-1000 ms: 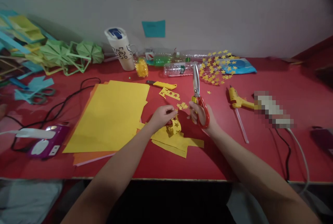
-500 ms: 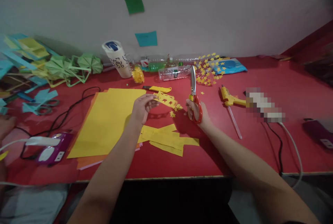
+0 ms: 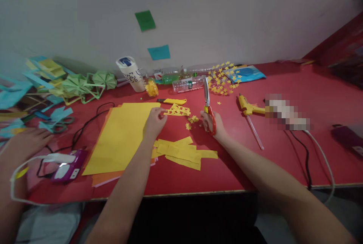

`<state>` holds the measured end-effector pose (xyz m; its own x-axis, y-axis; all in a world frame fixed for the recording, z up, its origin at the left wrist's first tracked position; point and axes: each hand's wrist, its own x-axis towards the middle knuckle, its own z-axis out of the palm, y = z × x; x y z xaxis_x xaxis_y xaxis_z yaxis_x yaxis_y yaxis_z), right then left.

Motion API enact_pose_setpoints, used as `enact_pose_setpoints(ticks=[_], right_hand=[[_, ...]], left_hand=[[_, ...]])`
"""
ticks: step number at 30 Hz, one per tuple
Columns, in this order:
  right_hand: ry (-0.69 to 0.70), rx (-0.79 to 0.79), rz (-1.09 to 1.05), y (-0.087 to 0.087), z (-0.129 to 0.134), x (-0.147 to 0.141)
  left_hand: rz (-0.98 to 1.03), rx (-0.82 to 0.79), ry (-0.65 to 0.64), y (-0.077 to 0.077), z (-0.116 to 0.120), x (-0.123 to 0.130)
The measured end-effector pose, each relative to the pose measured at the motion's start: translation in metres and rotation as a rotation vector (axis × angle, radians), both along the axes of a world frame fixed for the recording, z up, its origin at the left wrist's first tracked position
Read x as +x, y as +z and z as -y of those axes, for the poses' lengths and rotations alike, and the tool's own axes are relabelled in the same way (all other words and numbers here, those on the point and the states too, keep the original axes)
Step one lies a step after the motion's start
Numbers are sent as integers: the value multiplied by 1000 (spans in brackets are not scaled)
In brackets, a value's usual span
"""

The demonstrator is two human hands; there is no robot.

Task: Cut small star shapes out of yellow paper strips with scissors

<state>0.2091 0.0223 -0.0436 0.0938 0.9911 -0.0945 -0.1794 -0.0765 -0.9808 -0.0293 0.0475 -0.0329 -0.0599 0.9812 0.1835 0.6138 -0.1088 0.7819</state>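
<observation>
My right hand (image 3: 211, 123) grips a pair of scissors (image 3: 209, 104) by the red handles, its blades closed and pointing up, away from me. Between the fingertips of my left hand (image 3: 155, 121) is one end of a yellow paper strip (image 3: 178, 110) with star-shaped holes; its far end lies low over the table. Small cut-out yellow stars (image 3: 193, 119) lie in a little pile between my hands. Closer to me, uncut yellow strips (image 3: 181, 151) overlap each other. A yellow utility knife (image 3: 175, 101) rests just beyond the punched strip.
Left of my arm lies a stack of yellow sheets (image 3: 121, 138). Plastic bottles (image 3: 187, 84), a tall white cup (image 3: 132, 76) and a star-covered bottle (image 3: 224, 79) line the wall. A yellow glue gun (image 3: 249, 107) sits rightward. Another person's hand (image 3: 31, 142) is at far left.
My left hand has lowered the punched strip toward the table, its star holes now facing up. The scissors stay in my right hand. The other person's hand has reached further in; the view has tilted up.
</observation>
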Motion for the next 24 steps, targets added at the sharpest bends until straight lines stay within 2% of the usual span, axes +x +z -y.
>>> enact_pose_setpoints(ticks=[2, 6, 10, 12, 16, 24], right_hand=[[-21, 3, -7, -3, -2, 0], [-44, -3, -15, -5, -4, 1], [-56, -15, -10, -4, -4, 1], [-55, -12, -6, -3, -4, 1], [-47, 4, 1, -3, -1, 1], [-54, 33, 16, -4, 0, 2]], left_hand=[[-30, -49, -140, 5, 5, -2], [-4, -388, -602, 22, 16, 3], [-171, -482, -848, 38, 30, 18], [-308, -511, -897, 42, 37, 27], [-512, -543, -913, 46, 48, 39], [-496, -603, -968, 44, 47, 37]])
